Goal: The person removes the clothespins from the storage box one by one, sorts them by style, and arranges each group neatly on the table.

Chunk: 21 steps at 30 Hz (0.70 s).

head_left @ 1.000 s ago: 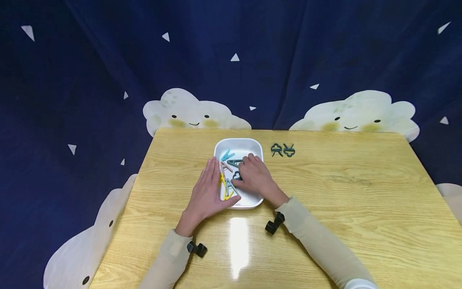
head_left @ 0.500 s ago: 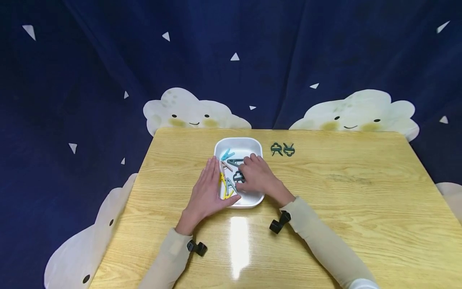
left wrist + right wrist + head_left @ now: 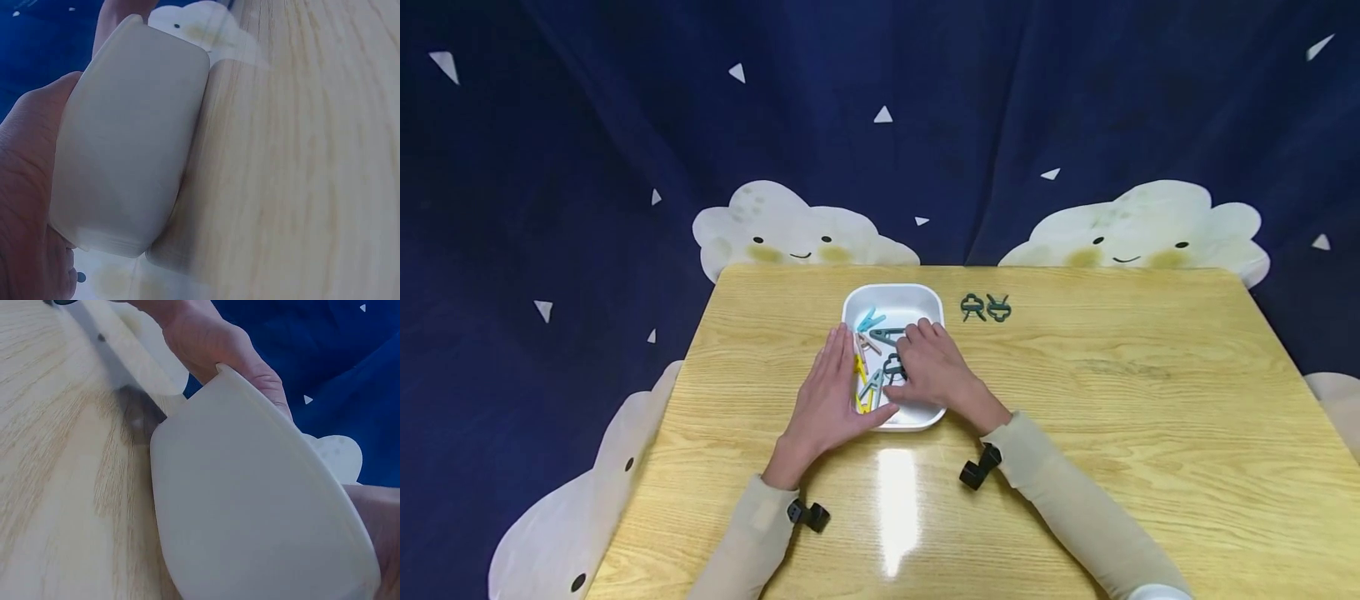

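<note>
While left hand, fingers straight, touches white rounded-rectangular plastic tray, right hand, grip unclear, partly hides dark-green cloud-shaped plastic clip.

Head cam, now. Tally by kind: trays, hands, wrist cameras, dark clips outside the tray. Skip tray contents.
White tray: 1
Hands: 2 (left hand, right hand)
Black wrist cameras: 2 (left camera, right camera)
Dark clips on the tabletop: 2 (nearer clip and farther clip from the tray)
Total: 7
</note>
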Each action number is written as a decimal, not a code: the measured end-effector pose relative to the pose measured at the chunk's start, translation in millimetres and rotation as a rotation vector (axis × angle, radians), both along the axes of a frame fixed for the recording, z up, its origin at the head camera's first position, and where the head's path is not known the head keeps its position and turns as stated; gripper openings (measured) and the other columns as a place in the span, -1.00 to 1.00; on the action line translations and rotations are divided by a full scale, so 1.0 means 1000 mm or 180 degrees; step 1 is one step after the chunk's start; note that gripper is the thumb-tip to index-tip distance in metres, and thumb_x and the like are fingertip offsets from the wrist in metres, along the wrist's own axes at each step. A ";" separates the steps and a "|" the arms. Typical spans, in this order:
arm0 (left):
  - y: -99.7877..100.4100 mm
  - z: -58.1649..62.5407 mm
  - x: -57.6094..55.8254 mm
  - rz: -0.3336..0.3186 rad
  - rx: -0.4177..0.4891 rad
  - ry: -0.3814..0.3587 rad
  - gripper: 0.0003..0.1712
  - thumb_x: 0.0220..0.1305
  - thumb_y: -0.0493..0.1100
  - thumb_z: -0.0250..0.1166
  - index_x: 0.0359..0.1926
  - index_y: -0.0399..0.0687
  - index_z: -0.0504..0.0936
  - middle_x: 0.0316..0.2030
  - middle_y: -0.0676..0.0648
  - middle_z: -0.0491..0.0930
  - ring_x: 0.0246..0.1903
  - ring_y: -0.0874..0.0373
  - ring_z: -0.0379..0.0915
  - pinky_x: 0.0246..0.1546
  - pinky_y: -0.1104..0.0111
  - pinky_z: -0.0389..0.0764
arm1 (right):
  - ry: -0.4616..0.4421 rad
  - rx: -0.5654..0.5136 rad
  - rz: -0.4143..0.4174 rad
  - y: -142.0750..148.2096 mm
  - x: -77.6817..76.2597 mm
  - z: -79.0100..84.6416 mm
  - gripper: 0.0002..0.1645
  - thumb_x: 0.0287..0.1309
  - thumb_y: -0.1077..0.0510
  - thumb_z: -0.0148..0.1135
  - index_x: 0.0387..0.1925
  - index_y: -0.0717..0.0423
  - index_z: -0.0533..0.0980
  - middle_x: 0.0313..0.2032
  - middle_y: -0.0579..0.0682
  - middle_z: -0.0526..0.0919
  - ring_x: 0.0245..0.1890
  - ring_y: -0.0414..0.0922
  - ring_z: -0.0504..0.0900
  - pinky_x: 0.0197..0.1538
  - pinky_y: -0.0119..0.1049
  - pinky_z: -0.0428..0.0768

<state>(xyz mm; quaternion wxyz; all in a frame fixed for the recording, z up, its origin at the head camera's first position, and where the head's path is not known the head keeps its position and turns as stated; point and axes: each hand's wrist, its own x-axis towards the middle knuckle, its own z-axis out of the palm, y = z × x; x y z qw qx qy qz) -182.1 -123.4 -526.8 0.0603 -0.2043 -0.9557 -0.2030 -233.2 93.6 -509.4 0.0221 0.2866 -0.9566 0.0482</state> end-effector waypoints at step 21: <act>-0.001 0.000 0.000 0.0000 0.0008 -0.0051 0.55 0.10 0.74 0.09 0.66 -0.27 -0.26 0.68 -0.21 -0.31 0.66 -0.03 -0.43 0.62 0.07 -0.05 | 0.0022 0.0178 -0.0094 -0.003 0.000 -0.001 -0.16 -0.06 -0.54 0.37 -0.20 0.15 0.59 -0.25 0.00 0.47 -0.14 0.00 0.33 0.00 -0.13 0.35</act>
